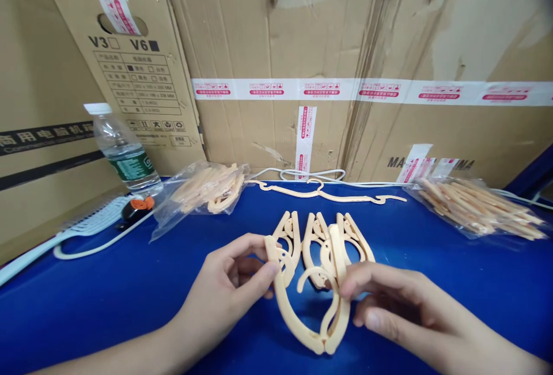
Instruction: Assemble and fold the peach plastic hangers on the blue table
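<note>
Blue table [259, 349]: folding hanger [342, 314]; left hand [224, 283], fingers pinched on its left arm; right hand [410, 300], fingers half-open, touching its right arm; three hangers [307, 242] behind it.

White-capped bottle [133, 163] near pale hairbrush [95, 217]; white cable [82, 256]; cardboard boxes [259, 35] behind.
</note>
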The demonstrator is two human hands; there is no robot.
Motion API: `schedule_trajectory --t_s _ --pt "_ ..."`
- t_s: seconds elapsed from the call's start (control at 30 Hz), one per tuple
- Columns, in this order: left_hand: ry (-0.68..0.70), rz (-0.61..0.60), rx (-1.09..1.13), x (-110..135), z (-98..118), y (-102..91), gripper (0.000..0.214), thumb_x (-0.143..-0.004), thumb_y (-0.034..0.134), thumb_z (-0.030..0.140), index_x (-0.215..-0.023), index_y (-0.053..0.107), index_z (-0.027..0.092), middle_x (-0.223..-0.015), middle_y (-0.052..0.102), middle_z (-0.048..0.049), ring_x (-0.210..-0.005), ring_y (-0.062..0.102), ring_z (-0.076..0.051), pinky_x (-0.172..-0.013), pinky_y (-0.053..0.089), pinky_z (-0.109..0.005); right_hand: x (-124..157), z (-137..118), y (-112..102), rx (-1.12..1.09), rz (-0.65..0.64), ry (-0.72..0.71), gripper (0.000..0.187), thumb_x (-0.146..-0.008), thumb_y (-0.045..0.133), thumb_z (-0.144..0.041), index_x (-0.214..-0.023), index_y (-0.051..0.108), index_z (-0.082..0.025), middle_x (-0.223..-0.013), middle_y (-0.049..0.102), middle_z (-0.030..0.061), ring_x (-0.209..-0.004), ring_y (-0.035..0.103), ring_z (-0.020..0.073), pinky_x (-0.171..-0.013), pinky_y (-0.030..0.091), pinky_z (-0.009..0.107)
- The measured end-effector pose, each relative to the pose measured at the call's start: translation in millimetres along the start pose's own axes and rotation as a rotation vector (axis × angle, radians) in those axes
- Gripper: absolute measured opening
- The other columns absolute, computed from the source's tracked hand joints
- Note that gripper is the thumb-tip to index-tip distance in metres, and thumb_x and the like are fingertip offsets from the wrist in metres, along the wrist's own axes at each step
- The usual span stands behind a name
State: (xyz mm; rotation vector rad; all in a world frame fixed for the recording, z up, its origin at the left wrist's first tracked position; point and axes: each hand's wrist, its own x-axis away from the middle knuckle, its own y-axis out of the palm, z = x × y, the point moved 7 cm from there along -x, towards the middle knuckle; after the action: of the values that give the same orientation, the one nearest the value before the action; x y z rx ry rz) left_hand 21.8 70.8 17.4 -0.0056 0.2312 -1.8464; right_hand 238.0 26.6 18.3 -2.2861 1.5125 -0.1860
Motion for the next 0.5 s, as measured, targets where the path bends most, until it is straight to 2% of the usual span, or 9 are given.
schedule_trajectory --t_s 0.1,0.17,0.23,0.33,0.43,0.5 --pt "-0.002 0.008 0.007 2 0 0.4 0.016 -0.085 0.067 0.033 -0.094 0.067 0.02 -0.08 0.068 0.0 -0.07 0.069 -0.015 -0.062 0.06 -0.021 9 5 0 0.147 0.004 -0.05 0.03 -0.092 0.063 -0.038 -0.122 0.067 -0.036 -0.124 0.068 0.0045 -0.118 0.062 0.026 -0.097 0.055 0.04" --pt "-0.01 0.021 0.01 3 -1 -0.3 0.02 -0.084 0.068 0.034 -0.098 0.066 0.019 -0.081 0.068 -0.001 -0.073 0.07 -0.017 -0.063 0.061 -0.022 13 11 -3 0.21 0.011 -0.052 0.035 -0.091 0.065 -0.038 -0.126 0.064 -0.039 -0.129 0.066 0.0043 -0.126 0.056 0.0284 -0.102 0.05 0.044" --pt "-0.006 0.049 0.039 4 -1 -2.0 0.031 -0.083 0.07 0.033 -0.11 0.06 0.021 -0.085 0.067 -0.0005 -0.07 0.07 -0.016 -0.061 0.061 -0.023 15 15 -3 0.211 0.004 -0.032 0.039 -0.09 0.067 -0.038 -0.128 0.063 -0.04 -0.133 0.063 0.0046 -0.123 0.059 0.0295 -0.1 0.051 0.045" --pt "0.062 0.1 0.102 4 2 -5.2 0.044 -0.081 0.072 0.026 -0.119 0.05 0.026 -0.089 0.064 0.0034 -0.062 0.07 -0.011 -0.06 0.059 -0.018 15 16 0 0.069 -0.018 -0.006 0.042 -0.089 0.067 -0.036 -0.13 0.061 -0.043 -0.143 0.055 0.0043 -0.104 0.07 0.0263 -0.093 0.057 0.042" --pt "0.114 0.037 0.087 5 6 -0.1 0.03 -0.082 0.071 0.02 -0.106 0.054 0.025 -0.086 0.064 0.0045 -0.069 0.072 -0.011 -0.065 0.057 -0.015 13 12 5 -0.071 -0.025 -0.008 0.042 -0.088 0.069 -0.034 -0.128 0.062 -0.046 -0.144 0.054 0.0022 -0.096 0.072 0.0222 -0.09 0.059 0.038" --pt "0.12 -0.049 0.038 7 6 6.2 0.017 -0.084 0.068 0.017 -0.096 0.057 0.022 -0.089 0.066 0.0017 -0.08 0.073 -0.014 -0.074 0.059 -0.019 12 12 7 -0.097 -0.02 -0.011 0.043 -0.088 0.07 -0.032 -0.127 0.062 -0.046 -0.143 0.054 0.0013 -0.098 0.072 0.0216 -0.091 0.059 0.036"
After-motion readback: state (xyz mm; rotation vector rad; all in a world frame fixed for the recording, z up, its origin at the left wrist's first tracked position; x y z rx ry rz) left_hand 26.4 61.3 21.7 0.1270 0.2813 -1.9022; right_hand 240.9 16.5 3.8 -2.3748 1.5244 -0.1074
